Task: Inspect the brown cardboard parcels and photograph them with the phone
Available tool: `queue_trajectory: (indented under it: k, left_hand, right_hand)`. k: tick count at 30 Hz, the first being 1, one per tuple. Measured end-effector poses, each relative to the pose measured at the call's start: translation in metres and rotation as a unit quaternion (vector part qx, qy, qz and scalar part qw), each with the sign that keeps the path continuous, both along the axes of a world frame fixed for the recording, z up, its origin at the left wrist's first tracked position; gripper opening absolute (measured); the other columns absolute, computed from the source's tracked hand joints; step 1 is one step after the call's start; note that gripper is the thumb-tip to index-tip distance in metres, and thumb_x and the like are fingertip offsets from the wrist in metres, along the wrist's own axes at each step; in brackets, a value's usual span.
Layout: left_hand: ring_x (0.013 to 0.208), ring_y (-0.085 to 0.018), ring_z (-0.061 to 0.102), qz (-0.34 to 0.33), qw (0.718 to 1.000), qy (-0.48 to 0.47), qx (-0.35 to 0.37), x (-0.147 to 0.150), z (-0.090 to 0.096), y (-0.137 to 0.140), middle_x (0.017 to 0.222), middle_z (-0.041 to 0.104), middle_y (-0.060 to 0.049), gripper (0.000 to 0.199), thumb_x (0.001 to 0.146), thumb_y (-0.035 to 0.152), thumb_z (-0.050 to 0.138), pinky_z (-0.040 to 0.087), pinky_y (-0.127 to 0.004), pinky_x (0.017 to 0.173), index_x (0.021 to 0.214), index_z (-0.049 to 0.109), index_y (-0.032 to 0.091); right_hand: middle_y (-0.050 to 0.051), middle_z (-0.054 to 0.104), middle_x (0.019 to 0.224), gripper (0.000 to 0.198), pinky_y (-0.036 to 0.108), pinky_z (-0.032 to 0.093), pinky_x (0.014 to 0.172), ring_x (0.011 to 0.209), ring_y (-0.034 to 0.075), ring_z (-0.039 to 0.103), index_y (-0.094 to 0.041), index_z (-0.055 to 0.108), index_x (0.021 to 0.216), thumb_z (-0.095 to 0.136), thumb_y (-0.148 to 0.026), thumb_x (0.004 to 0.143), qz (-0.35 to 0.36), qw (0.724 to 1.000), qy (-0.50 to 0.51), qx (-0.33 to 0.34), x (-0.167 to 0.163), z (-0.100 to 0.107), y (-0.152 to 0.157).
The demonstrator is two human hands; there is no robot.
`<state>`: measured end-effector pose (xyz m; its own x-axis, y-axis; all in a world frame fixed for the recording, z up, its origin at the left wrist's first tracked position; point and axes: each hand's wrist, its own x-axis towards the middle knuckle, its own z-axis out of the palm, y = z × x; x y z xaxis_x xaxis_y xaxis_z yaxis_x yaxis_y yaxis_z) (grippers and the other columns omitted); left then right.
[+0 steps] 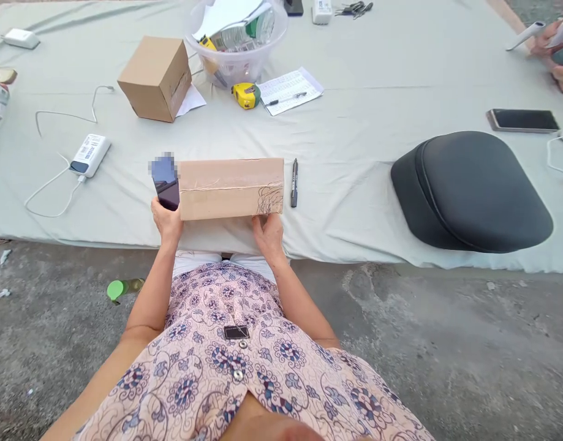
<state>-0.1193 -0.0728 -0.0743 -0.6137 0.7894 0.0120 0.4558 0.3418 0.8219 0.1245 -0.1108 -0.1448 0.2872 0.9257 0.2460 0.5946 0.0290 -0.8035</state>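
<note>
A long brown cardboard box (230, 190), its near right corner covered in black scribbles, lies at the table's front edge. At the box's left end my left hand (168, 222) is closed around the lower part of a dark smartphone (167, 187); the fingers behind the phone are hidden. My right hand (269, 236) grips the near lower edge of the box below the scribbles, its fingertips partly hidden by the cardboard. Just right of the box is a black marker pen (294, 184).
Behind stand a cardboard carton (155, 76), a full plastic basket (244, 64), a yellow tape measure (247, 96) and paper with a pen (294, 92). A power bank (90, 155) lies left, a black padded seat (478, 190) right. Another person's hands (559, 58) show far right.
</note>
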Motion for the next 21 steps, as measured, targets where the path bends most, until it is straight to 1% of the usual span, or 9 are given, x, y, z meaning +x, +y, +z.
queue_trajectory:
  k: [3, 6, 8, 10, 13, 15, 17, 19, 21]
  left_hand:
    - [0.123, -0.03, 0.057, -0.039, 0.999, 0.014, 0.028, 0.014, 0.003, 0.038, 0.121, 0.061, -0.013, 0.051, 0.069, 0.025, 0.077, 0.046, -0.044, 0.109, 0.112, 0.05, 0.017]
    - [0.125, -0.033, 0.055, -0.06, 0.998, 0.019, 0.012, 0.026, 0.006, 0.075, 0.122, 0.059, -0.016, 0.051, 0.067, 0.018, 0.078, 0.046, -0.046, 0.109, 0.109, 0.049, 0.017]
    - [0.126, -0.034, 0.055, -0.061, 0.998, 0.017, -0.008, 0.032, 0.006, 0.088, 0.125, 0.057, -0.019, 0.052, 0.068, 0.02, 0.08, 0.046, -0.047, 0.11, 0.11, 0.049, 0.015]
    - [0.128, -0.034, 0.054, -0.051, 0.998, 0.022, -0.01, 0.035, 0.002, 0.09, 0.128, 0.057, -0.02, 0.056, 0.069, 0.023, 0.081, 0.044, -0.048, 0.112, 0.114, 0.049, 0.013]
    - [0.13, -0.033, 0.053, -0.02, 0.999, 0.033, 0.019, 0.028, -0.005, 0.075, 0.129, 0.057, -0.019, 0.062, 0.069, 0.027, 0.083, 0.043, -0.046, 0.115, 0.119, 0.049, 0.012]
    - [0.128, -0.032, 0.056, -0.001, 0.999, 0.021, 0.035, 0.019, -0.011, 0.055, 0.128, 0.058, -0.018, 0.063, 0.07, 0.03, 0.083, 0.045, -0.045, 0.112, 0.121, 0.049, 0.012]
    - [0.123, -0.03, 0.059, 0.001, 0.999, -0.005, 0.052, 0.011, -0.017, 0.028, 0.128, 0.06, -0.016, 0.065, 0.072, 0.032, 0.081, 0.048, -0.045, 0.109, 0.125, 0.048, 0.014]
    - [0.12, -0.028, 0.062, -0.009, 0.996, -0.012, 0.087, 0.007, -0.023, -0.001, 0.126, 0.061, -0.015, 0.069, 0.072, 0.033, 0.081, 0.048, -0.044, 0.109, 0.128, 0.045, 0.015]
    - [0.119, -0.027, 0.063, -0.043, 0.991, -0.014, 0.122, 0.012, -0.027, -0.029, 0.122, 0.062, -0.013, 0.073, 0.073, 0.038, 0.081, 0.049, -0.044, 0.108, 0.131, 0.041, 0.016]
  right_hand:
    - [0.016, 0.069, 0.105, 0.03, 0.05, 0.054, 0.093, 0.103, 0.031, 0.064, -0.016, 0.059, 0.111, 0.054, -0.038, 0.09, -0.028, 0.999, -0.02, -0.003, 0.012, 0.011, 0.023]
    - [0.019, 0.067, 0.119, 0.044, 0.056, 0.051, 0.1, 0.114, 0.034, 0.061, -0.013, 0.055, 0.128, 0.053, -0.037, 0.091, -0.038, 0.998, -0.054, -0.003, 0.02, 0.02, 0.049]
    - [0.02, 0.066, 0.121, 0.049, 0.06, 0.05, 0.1, 0.115, 0.036, 0.06, -0.013, 0.053, 0.133, 0.054, -0.036, 0.09, -0.04, 0.997, -0.064, -0.03, 0.023, 0.022, 0.061]
    - [0.02, 0.067, 0.119, 0.049, 0.062, 0.051, 0.099, 0.113, 0.036, 0.061, -0.013, 0.054, 0.133, 0.055, -0.036, 0.089, -0.03, 0.996, -0.065, -0.059, 0.026, 0.019, 0.066]
    - [0.021, 0.066, 0.124, 0.058, 0.058, 0.051, 0.103, 0.114, 0.033, 0.063, -0.012, 0.049, 0.14, 0.058, -0.038, 0.089, -0.005, 0.998, -0.044, -0.039, 0.032, 0.011, 0.06]
    - [0.021, 0.064, 0.129, 0.064, 0.054, 0.051, 0.106, 0.117, 0.031, 0.063, -0.013, 0.044, 0.145, 0.057, -0.042, 0.09, -0.003, 1.0, -0.012, -0.003, 0.036, 0.007, 0.047]
    - [0.018, 0.065, 0.129, 0.061, 0.052, 0.051, 0.107, 0.116, 0.029, 0.064, -0.016, 0.046, 0.145, 0.054, -0.048, 0.093, -0.014, 0.999, 0.029, 0.013, 0.036, 0.006, 0.03]
    - [0.016, 0.069, 0.123, 0.056, 0.051, 0.053, 0.105, 0.11, 0.027, 0.067, -0.019, 0.053, 0.138, 0.053, -0.053, 0.093, -0.016, 0.996, 0.087, -0.001, 0.032, 0.008, 0.011]
    - [0.015, 0.071, 0.117, 0.057, 0.048, 0.056, 0.101, 0.104, 0.025, 0.069, -0.019, 0.058, 0.132, 0.054, -0.06, 0.092, 0.02, 0.985, 0.167, -0.03, 0.023, 0.012, -0.007]
